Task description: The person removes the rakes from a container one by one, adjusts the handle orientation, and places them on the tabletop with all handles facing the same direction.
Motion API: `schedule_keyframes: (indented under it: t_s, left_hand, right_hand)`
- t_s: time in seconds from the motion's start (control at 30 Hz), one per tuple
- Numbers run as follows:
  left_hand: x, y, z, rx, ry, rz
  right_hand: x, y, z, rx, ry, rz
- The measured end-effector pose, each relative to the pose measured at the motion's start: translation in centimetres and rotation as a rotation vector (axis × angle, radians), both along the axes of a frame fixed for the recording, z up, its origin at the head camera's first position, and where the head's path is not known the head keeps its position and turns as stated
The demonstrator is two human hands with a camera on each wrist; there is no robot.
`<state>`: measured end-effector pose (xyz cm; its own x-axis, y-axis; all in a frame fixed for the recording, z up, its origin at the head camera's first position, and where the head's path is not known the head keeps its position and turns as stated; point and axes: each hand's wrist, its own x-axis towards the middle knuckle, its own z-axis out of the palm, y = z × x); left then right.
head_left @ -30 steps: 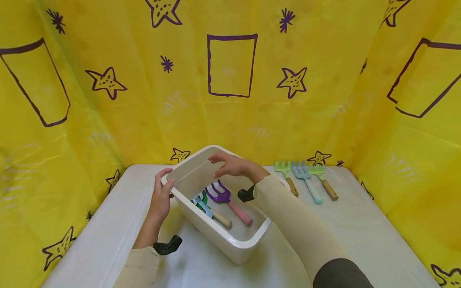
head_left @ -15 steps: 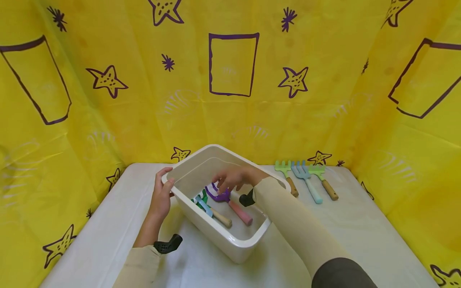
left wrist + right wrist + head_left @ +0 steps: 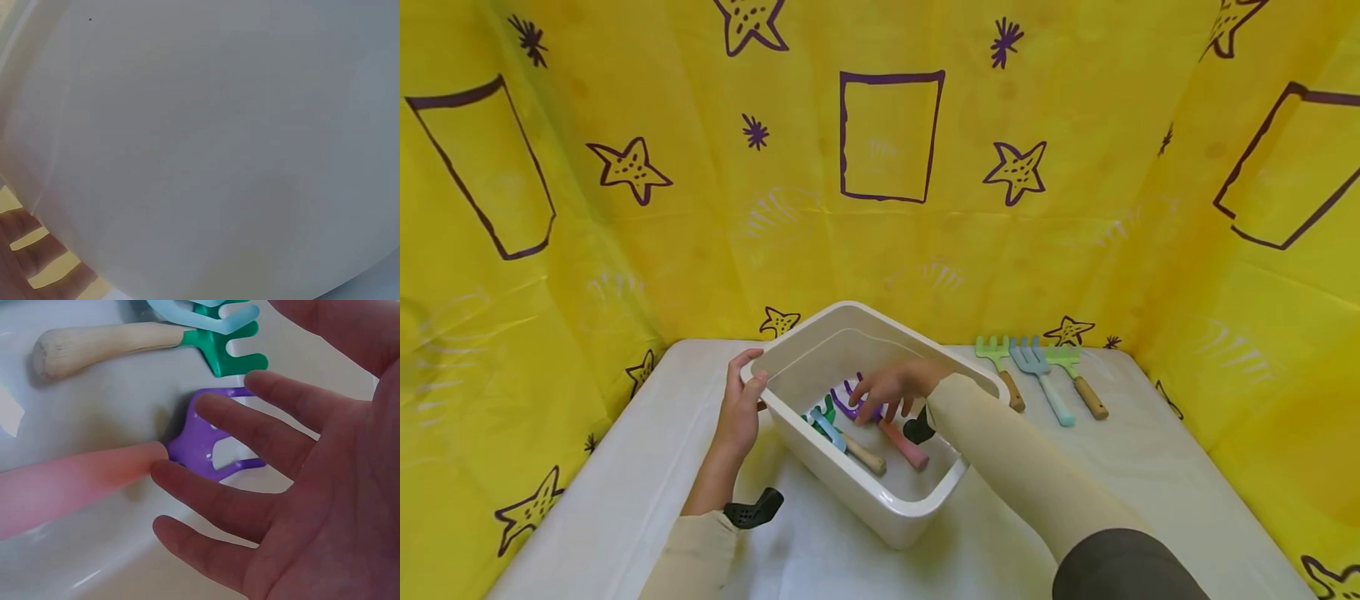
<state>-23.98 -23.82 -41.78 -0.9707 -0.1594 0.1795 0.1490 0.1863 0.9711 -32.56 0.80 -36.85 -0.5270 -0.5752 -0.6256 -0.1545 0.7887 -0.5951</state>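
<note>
My left hand [image 3: 739, 412] grips the left corner of a white plastic tub [image 3: 842, 487], thumb over the rim and fingers outside. The tub's wall fills most of the left wrist view. Inside the tub, my right hand [image 3: 897, 390] hovers with spread fingers over a purple hand fork [image 3: 194, 437] that has a pink handle [image 3: 75, 487]. One fingertip overlaps the neck of that fork in the right wrist view. Beside it lie a green hand fork [image 3: 234, 353] with a pale wooden handle and a light blue tool [image 3: 827, 427], which crosses the green tines.
On the white table [image 3: 1150, 483], right of the tub, lie a light green hand fork [image 3: 1011, 392] with a wooden handle, a pale blue one [image 3: 1048, 392] and another light green one [image 3: 1088, 396]. A yellow patterned sheet [image 3: 887, 250] encloses the back and sides.
My right hand has lowered from above the tub to over the purple fork, then shifted slightly right toward its neck. The left hand keeps its grip on the rim.
</note>
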Motion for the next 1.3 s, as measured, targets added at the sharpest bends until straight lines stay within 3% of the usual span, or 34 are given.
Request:
schedule_keyframes:
  t_s: [0.43,0.73,0.9,1.1,1.3]
  left_hand:
    - [0.4,0.5,0.0,-0.032,0.035,0.014]
    - [0.9,0.7,0.8,-0.026,0.018,0.000]
    - [0.5,0.5,0.1,-0.036,0.040,0.013]
    - [0.5,0.3,-0.1,-0.046,0.049,0.023]
    - [0.6,0.3,-0.1,-0.044,0.040,0.027]
  right_hand:
    - [0.8,0.2,-0.7,0.113,-0.042,-0.019]
    - [2.0,0.4,-0.4,0.046,-0.058,-0.122]
    - [1.3,-0.1,-0.6,0.009,-0.080,-0.037]
    - [0.5,-0.6,0.0,-0.103,0.022,0.118]
    - [0.1,-0.5,0.8,-0.187,0.078,0.133]
